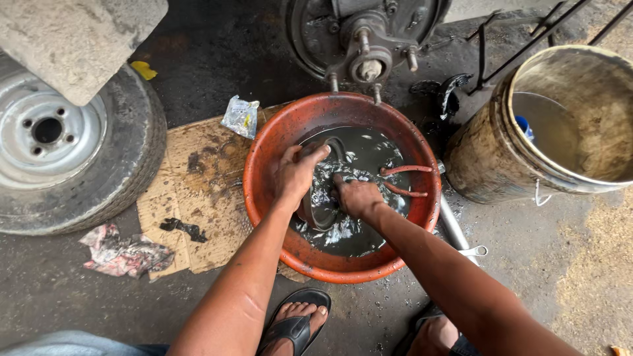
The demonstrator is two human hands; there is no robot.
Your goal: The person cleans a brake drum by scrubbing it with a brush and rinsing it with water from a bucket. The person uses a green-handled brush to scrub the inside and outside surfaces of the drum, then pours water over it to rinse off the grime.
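Observation:
An orange plastic basin (264, 191) on the ground holds dark, greasy liquid. My left hand (298, 173) grips the upper edge of a round dark metal drum-like part (321, 209) standing tilted in the liquid. My right hand (355, 196) is pressed against the part's inner face, fingers wet and dirty; whether it holds a rag or brush is hidden. Two curved reddish-brown pieces (403, 180) lie in the liquid at the right side of the basin.
A bare wheel hub with studs (369, 59) hangs just beyond the basin. A tyre on a steel rim (62, 148) lies left. Flattened cardboard (198, 191), rags (122, 254), a dirty bucket of water (560, 125) at right, a metal tube (455, 231), my sandalled feet (297, 323).

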